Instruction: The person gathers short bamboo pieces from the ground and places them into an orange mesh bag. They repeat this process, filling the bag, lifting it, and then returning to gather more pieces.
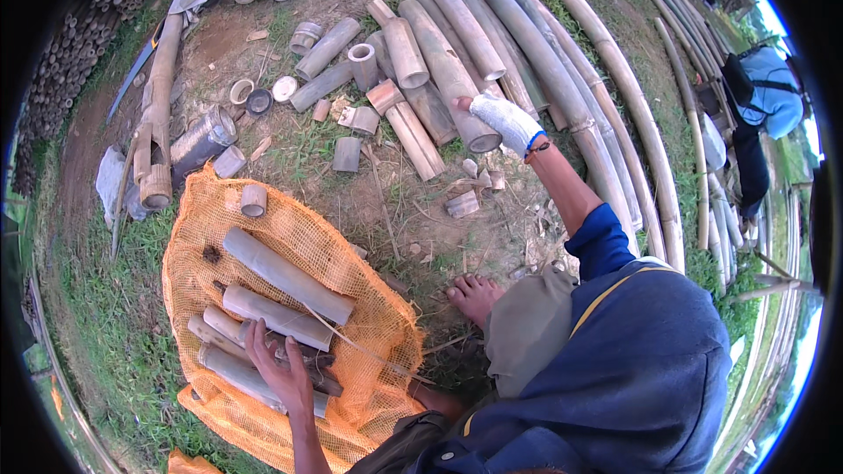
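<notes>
My left hand (283, 370), bare with fingers spread, is over several cut bamboo pieces lying on an orange mesh sack (198, 237). A longer bamboo piece (288, 274) and a shorter bamboo piece (277, 316) lie just beyond its fingertips. A white glove covers most of my right hand (507, 121), with bare fingertips showing. That hand is closed over the near end of a thick bamboo pole (443, 66), which points away from me among other poles. The underside of its grip is hidden.
Long bamboo poles (606, 61) lie along the right. Short bamboo offcuts (347, 155) and chips are scattered on the dirt ahead. A saw with a blue blade (133, 79) leans at the left by a notched bamboo post (158, 114). At far right is another person (766, 92).
</notes>
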`<act>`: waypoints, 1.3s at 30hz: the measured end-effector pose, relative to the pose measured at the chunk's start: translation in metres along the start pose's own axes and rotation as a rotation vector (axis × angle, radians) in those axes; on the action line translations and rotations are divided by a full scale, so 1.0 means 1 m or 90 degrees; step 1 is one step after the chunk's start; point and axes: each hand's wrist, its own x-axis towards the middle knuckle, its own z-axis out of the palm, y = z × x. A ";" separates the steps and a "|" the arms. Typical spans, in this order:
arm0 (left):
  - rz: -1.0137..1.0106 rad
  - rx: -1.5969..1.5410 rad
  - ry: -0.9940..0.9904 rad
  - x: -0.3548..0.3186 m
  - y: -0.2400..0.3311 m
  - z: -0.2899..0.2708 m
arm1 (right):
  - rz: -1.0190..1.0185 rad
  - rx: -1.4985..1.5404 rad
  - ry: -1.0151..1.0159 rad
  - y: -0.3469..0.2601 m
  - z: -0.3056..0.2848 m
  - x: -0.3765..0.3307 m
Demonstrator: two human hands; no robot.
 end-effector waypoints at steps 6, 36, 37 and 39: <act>-0.013 -0.153 -0.123 0.023 0.035 0.020 | -0.113 -0.069 -0.090 -0.002 0.125 -0.103; -0.322 0.147 0.176 -0.034 -0.125 -0.056 | -0.068 0.038 -0.120 -0.010 0.100 -0.001; -0.268 0.196 0.220 -0.036 -0.136 -0.050 | -0.062 -0.059 -0.127 -0.019 0.121 -0.035; -0.285 0.246 0.176 -0.028 -0.123 -0.033 | -0.104 0.067 -0.259 0.011 0.164 -0.079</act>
